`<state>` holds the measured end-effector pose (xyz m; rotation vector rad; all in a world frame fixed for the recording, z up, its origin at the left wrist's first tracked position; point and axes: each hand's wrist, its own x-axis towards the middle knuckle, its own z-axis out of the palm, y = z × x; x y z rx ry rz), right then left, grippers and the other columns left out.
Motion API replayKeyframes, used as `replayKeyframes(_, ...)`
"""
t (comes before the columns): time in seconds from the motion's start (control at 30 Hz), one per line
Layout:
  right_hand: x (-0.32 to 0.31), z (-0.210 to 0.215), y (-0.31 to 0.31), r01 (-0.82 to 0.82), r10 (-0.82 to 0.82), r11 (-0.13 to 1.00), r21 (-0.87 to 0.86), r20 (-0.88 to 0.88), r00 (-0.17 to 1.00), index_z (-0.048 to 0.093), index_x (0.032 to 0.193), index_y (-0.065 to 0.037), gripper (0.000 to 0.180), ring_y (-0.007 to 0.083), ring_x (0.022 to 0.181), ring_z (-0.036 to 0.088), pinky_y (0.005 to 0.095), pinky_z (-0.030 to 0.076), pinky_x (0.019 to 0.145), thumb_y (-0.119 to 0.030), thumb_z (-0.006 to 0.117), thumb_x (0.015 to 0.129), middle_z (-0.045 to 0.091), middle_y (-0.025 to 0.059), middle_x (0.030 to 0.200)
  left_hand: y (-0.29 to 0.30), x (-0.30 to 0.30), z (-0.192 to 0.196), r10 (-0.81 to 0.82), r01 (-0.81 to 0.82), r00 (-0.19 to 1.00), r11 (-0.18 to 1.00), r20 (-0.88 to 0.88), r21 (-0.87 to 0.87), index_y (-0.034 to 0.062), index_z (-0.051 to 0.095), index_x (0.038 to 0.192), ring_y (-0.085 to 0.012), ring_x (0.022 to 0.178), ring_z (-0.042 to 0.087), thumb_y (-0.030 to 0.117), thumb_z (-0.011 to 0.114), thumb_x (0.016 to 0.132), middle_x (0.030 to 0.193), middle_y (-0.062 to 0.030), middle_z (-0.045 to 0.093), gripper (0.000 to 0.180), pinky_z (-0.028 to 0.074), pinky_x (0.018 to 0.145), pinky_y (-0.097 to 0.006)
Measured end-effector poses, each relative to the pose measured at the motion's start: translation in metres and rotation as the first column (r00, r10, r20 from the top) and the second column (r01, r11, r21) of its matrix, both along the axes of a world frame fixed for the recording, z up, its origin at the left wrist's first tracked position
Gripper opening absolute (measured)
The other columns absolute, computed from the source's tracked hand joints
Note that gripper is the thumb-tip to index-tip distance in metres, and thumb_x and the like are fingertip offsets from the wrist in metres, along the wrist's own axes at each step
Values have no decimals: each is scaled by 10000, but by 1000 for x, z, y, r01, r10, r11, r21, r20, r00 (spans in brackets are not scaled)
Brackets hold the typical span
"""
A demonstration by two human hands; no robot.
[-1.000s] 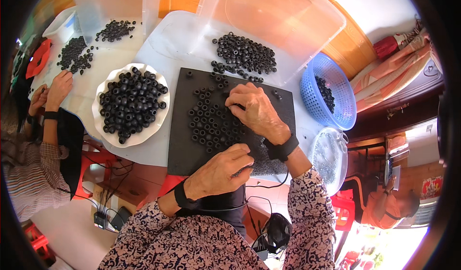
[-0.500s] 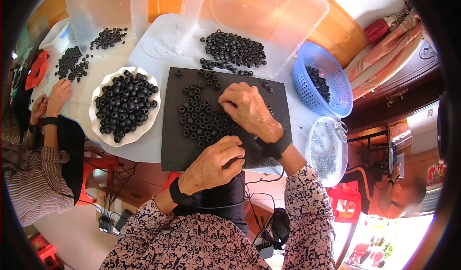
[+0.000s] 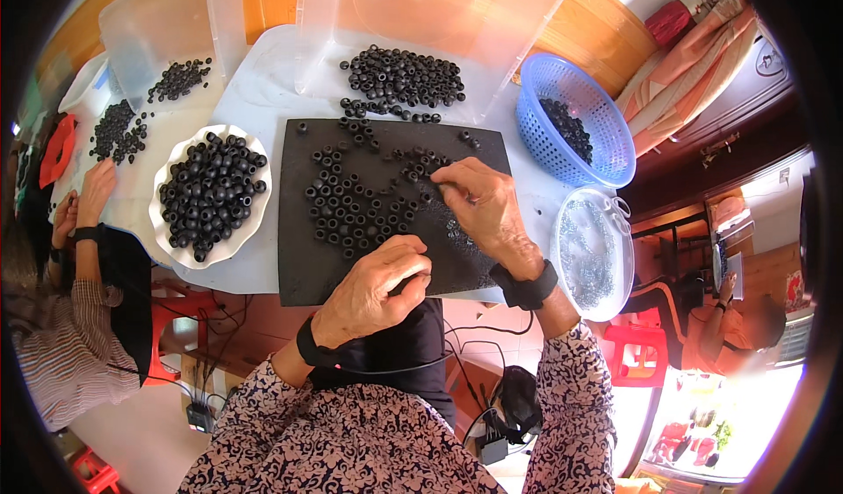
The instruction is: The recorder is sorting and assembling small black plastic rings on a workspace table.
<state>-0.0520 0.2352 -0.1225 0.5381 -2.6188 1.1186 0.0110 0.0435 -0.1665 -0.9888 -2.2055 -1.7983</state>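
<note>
A black mat (image 3: 303, 239) lies before me with many loose round black beads (image 3: 347, 213) spread over it, their holes showing. My left hand (image 3: 376, 290) hovers at the mat's near edge, thumb and fingers pinched together; whatever they hold is too small to tell. Over the mat's right side, my right hand (image 3: 485, 209) has its fingertips closed beside a cluster of black beads (image 3: 421, 162). Its fingers hide anything between them. Tiny clear beads (image 3: 458, 236) glint on the mat beneath this hand.
A scalloped white plate (image 3: 159, 229) heaped with black beads stands left of the mat. Beyond it are more beads (image 3: 404, 77) and a clear plastic box (image 3: 369, 11). A blue basket (image 3: 616, 151) and a tub of clear beads (image 3: 587, 261) stand right. A co-worker's hand (image 3: 97, 187) is far left.
My right hand has moved rightward across the mat, uncovering black beads and the tiny clear ones. My left hand stays near the front edge. The whole view has shifted slightly.
</note>
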Motion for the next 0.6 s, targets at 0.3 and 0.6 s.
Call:
replayKeyframes(0.3,-1,-16,-4,-112,122,966,231,-33,992,676,952,-31,227,302,732,642,410,517,693,-7,680,726,628,118,823,0,1,-2,37,-39,997,998,61,42,-2,610,958,-181,742,628,-52,596,826,967,-126,641,142,511,679,-282)
replayKeyframes(0.6,41,2,-27,20,50,957,-290,234,971,680,986,-32,240,149,772,687,285,535,728,-31,730,751,701,72,860,0,-4,6,118,-214,931,943,346,254,-24,576,1097,-100,783,599,39,517,965,907,-65,653,158,486,729,-244)
